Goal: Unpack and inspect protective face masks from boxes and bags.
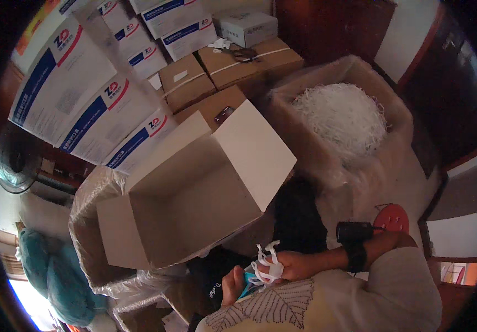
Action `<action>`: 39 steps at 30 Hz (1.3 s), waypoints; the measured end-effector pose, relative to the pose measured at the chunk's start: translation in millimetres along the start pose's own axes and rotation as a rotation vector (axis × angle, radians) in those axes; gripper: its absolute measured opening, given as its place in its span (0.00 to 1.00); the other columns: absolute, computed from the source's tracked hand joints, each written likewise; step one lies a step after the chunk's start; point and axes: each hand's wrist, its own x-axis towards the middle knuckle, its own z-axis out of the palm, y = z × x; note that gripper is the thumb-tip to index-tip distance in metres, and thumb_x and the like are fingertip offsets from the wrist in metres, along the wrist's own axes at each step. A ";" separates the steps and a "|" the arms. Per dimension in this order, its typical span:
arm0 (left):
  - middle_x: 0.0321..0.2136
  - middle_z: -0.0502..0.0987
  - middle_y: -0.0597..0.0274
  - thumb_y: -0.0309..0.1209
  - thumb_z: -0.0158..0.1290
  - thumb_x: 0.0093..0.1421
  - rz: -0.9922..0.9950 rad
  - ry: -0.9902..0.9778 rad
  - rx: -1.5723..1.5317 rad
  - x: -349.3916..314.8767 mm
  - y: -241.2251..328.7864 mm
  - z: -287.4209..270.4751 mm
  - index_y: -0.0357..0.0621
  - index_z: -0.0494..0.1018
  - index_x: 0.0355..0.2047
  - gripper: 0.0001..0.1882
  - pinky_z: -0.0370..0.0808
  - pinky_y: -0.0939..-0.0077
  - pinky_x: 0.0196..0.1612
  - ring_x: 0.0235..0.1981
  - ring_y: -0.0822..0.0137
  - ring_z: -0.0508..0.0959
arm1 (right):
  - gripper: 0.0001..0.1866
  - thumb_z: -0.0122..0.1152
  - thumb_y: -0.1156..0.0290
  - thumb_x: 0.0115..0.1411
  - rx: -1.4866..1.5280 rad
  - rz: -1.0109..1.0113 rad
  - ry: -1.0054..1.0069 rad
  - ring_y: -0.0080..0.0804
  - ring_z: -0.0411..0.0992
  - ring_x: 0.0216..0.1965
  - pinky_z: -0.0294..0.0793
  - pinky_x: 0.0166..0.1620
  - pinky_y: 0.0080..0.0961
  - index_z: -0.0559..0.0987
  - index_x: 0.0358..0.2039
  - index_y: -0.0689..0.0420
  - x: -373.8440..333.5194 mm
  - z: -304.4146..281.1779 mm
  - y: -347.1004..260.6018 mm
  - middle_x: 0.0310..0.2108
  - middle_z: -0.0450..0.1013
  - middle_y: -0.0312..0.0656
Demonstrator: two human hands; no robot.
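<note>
Low in the view, close to my body, I have a small bunch of face masks (247,281), with blue material and white ear loops showing. My right hand (292,266) is closed on it, white loops draped over the fingers. On the other side, the curled fingers of my left hand (232,285) grip the blue edge; part of that hand is hidden. In front of both hands stands a large cardboard box (186,202), its flaps spread out and no contents visible inside.
A plastic-lined carton (399,119) at the right holds a heap of white stringy loops (340,116). Stacked white cartons (92,105) rise at the far left. Behind are brown taped boxes (249,63) with scissors (242,54) on top. A phone-like object (224,114) lies nearby. A red stool (391,218) stands right.
</note>
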 end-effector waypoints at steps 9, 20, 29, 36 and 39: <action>0.15 0.69 0.61 0.38 0.38 0.63 0.079 -0.001 -0.081 -5.1 -54.9 8.0 0.38 0.68 0.20 0.19 0.64 0.71 0.24 0.18 0.72 0.65 | 0.09 0.46 0.67 0.60 -0.130 -0.114 0.071 0.19 0.63 0.26 0.63 0.32 0.16 0.70 0.35 0.58 -12.2 -8.0 13.4 0.25 0.65 0.34; 0.13 0.64 0.70 0.51 0.38 0.61 -0.442 0.526 -0.792 -3.5 -41.8 -17.2 0.50 0.65 0.16 0.23 0.63 0.82 0.20 0.16 0.75 0.65 | 0.09 0.48 0.68 0.54 -0.247 -0.470 1.372 0.18 0.62 0.21 0.62 0.25 0.20 0.72 0.31 0.59 -99.6 -139.2 -86.3 0.21 0.64 0.31; 0.35 0.69 0.62 0.45 0.32 0.63 0.182 0.570 -0.985 27.1 -92.2 -169.2 0.42 0.65 0.39 0.20 0.69 0.74 0.43 0.37 0.67 0.70 | 0.29 0.55 0.57 0.51 -1.353 0.541 1.356 0.47 0.60 0.53 0.61 0.52 0.30 0.68 0.47 0.66 -173.4 -330.5 -36.2 0.50 0.62 0.56; 0.44 0.68 0.52 0.45 0.33 0.60 -0.621 1.462 -0.855 88.2 -134.7 -337.0 0.32 0.62 0.49 0.28 0.69 0.59 0.43 0.43 0.54 0.70 | 0.20 0.51 0.58 0.55 -1.463 0.474 0.712 0.36 0.70 0.32 0.68 0.36 0.29 0.74 0.37 0.63 -102.8 -286.0 -85.1 0.29 0.74 0.45; 0.47 0.66 0.52 0.45 0.35 0.59 -0.549 1.277 -0.568 83.1 -175.9 -360.2 0.34 0.59 0.52 0.28 0.66 0.58 0.47 0.47 0.55 0.68 | 0.21 0.49 0.55 0.57 -1.046 0.314 0.823 0.30 0.70 0.35 0.67 0.37 0.28 0.74 0.39 0.62 -73.0 -180.4 -162.7 0.33 0.73 0.42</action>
